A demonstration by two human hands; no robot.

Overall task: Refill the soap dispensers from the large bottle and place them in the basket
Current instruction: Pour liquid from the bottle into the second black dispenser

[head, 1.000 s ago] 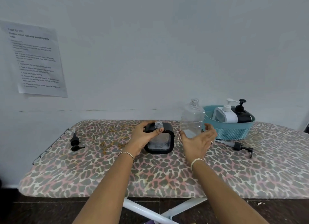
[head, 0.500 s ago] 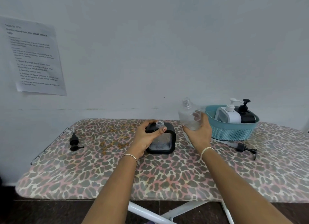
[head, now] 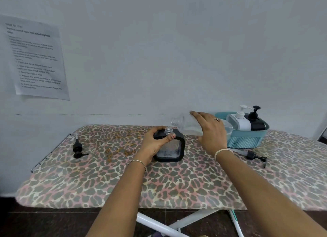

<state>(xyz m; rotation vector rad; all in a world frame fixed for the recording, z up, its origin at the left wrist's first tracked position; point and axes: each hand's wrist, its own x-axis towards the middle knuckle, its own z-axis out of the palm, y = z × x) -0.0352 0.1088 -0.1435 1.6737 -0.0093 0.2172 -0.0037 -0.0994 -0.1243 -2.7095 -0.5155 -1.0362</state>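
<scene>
A black-framed clear soap dispenser [head: 172, 149] stands uncapped on the leopard-print board [head: 177, 183]. My left hand [head: 155, 142] grips its top left corner. My right hand [head: 210, 130] holds the large clear bottle [head: 187, 124] tipped almost flat, its open neck pointing left just above and right of the dispenser's opening. A teal basket [head: 247, 139] at the right holds a white dispenser [head: 238, 120] and a black dispenser [head: 255, 120].
A black pump head [head: 77, 148] lies at the board's left. Another black pump with a long tube [head: 253, 156] lies in front of the basket. A printed sheet [head: 35, 59] hangs on the wall. White board legs [head: 168, 226] show below.
My right hand has taken hold of the large bottle, lifted it off the board and tipped it left toward the dispenser's opening. My left hand has stayed on the dispenser.
</scene>
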